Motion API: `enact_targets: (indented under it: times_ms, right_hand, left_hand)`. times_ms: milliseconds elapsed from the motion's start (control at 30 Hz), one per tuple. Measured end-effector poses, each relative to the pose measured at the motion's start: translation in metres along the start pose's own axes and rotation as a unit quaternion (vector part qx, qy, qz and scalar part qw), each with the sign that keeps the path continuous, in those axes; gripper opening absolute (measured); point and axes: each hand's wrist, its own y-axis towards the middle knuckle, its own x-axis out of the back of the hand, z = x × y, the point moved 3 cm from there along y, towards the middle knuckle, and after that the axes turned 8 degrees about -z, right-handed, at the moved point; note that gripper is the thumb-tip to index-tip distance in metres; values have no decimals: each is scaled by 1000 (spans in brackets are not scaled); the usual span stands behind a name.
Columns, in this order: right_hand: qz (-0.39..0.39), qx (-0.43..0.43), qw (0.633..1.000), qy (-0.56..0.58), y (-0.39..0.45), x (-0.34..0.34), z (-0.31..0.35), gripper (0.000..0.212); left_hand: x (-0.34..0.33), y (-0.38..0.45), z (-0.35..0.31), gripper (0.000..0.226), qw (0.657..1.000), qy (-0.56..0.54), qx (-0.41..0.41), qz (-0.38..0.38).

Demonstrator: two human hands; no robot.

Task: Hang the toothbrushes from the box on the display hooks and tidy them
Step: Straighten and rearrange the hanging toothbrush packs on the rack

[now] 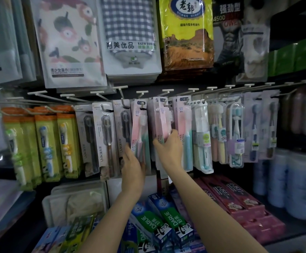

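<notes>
Pink card-backed toothbrush pack [160, 121] pinched by right hand [169, 147], left hand [132, 161] flat beside

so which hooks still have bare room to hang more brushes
The white hook arms over the green packs and grey packs have long bare fronts. Around the pink packs, under the left hand and right hand, it is crowded.

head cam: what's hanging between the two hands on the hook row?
Head view: between the left hand and right hand hangs a pink toothbrush pack, its lower edge against the left fingers. The right hand holds the next pink pack.
</notes>
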Motion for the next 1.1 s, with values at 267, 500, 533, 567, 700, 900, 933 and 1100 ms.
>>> enact_targets:
  times_ms: [267,500,533,567,700,900,933,1100]
  right_hand:
    - [-11,13,996,-89,-3,13,-9,51]
    - [14,29,990,-138,-22,9,-31,74]
    - [17,25,991,-134,-23,8,-33,76]
    - [19,23,992,-126,-24,7,-33,78]
    - [22,27,997,-75,-20,4,-26,76]
    - [8,59,998,-31,6,4,11,81]
    - [7,58,998,-33,10,4,16,81]
    - [-8,51,996,-66,22,8,20,42]
  left_hand:
    - [0,-3,-3,68,1000,-22,6,0]
    - [2,-5,-4,70,1000,-27,1,-6]
    - [3,-5,-3,71,1000,-25,-2,-5]
    - [4,-6,-4,71,1000,-24,-5,-5]
    - [6,-7,-4,71,1000,-26,-5,-1]
    - [10,-5,0,69,1000,-27,-14,4]
    - [12,-5,-1,70,1000,-24,-13,7]
    - [13,-5,-1,73,1000,-17,-21,1]
